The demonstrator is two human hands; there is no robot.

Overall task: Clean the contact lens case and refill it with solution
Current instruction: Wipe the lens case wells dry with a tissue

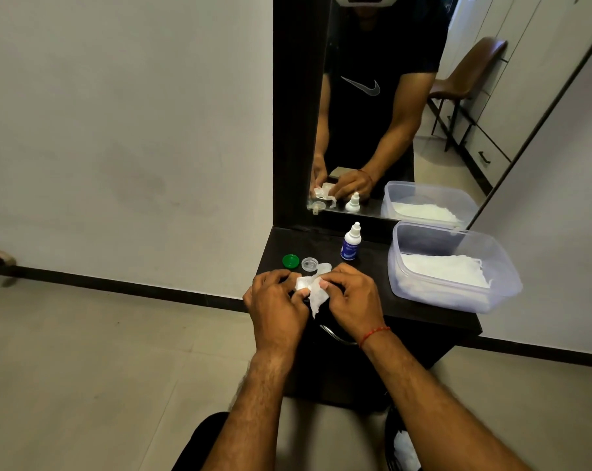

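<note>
My left hand (276, 300) and my right hand (350, 295) meet over the front of the dark shelf (423, 311). Both pinch a white tissue (316, 295) wrapped round a clear lens case (323, 267), of which only one well shows above my fingers. A green cap (290, 261) and a clear cap (309, 264) lie on the shelf just behind my left hand. The small white solution bottle (351, 243) with a blue label stands upright behind my right hand, its cap on.
A clear plastic tub (457, 236) holding white tissues stands at the right of the shelf. A mirror (389, 113) rises behind the shelf. A metal drawer handle (335, 336) shows below my hands. Grey floor lies to the left.
</note>
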